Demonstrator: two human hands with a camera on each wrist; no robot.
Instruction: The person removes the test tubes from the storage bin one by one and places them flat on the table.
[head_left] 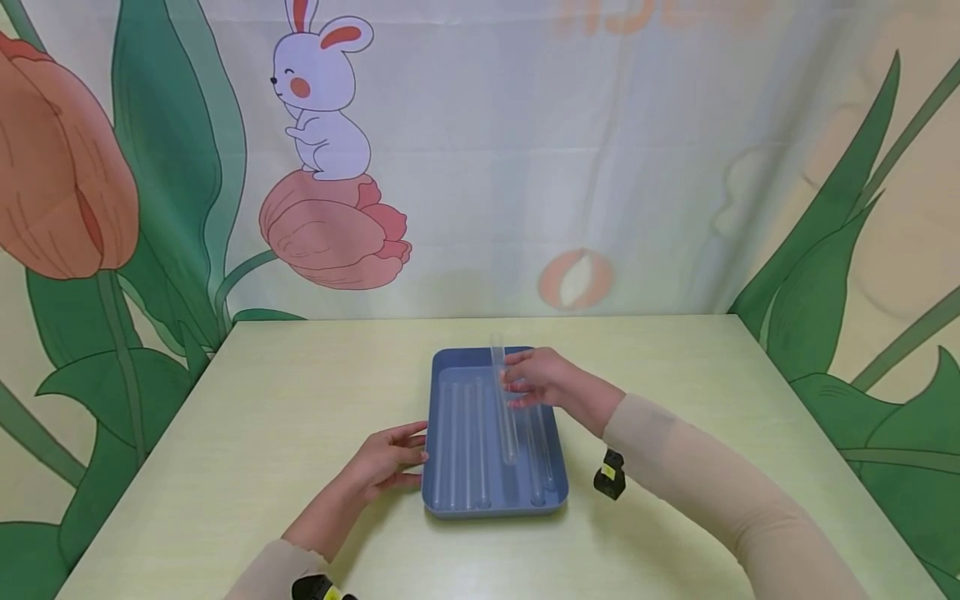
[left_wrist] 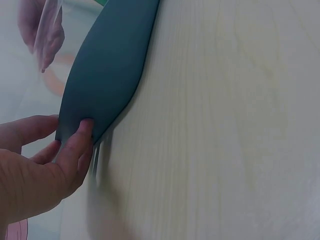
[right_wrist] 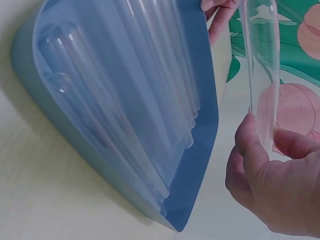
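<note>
In the head view, my right hand [head_left: 536, 377] pinches a clear test tube [head_left: 509, 437] near its upper end, tilted over the blue tray [head_left: 431, 367]. The right wrist view shows thumb and fingertips on either side of the tube [right_wrist: 264, 55], its rounded end away from the hand. Against the tray's left outer wall [left_wrist: 107, 65] rest the fingers of my left hand [left_wrist: 45, 175], only lightly bent. More clear tubes lie lengthwise in the tray: several at the left [head_left: 461, 450] and a couple at the right [head_left: 536, 467].
The tray stands on a pale wood-grain table [head_left: 300, 417]. Behind the table hangs a curtain [head_left: 480, 167] printed with a rabbit, tulips and leaves. A black wrist device [head_left: 610, 475] sits below my right sleeve.
</note>
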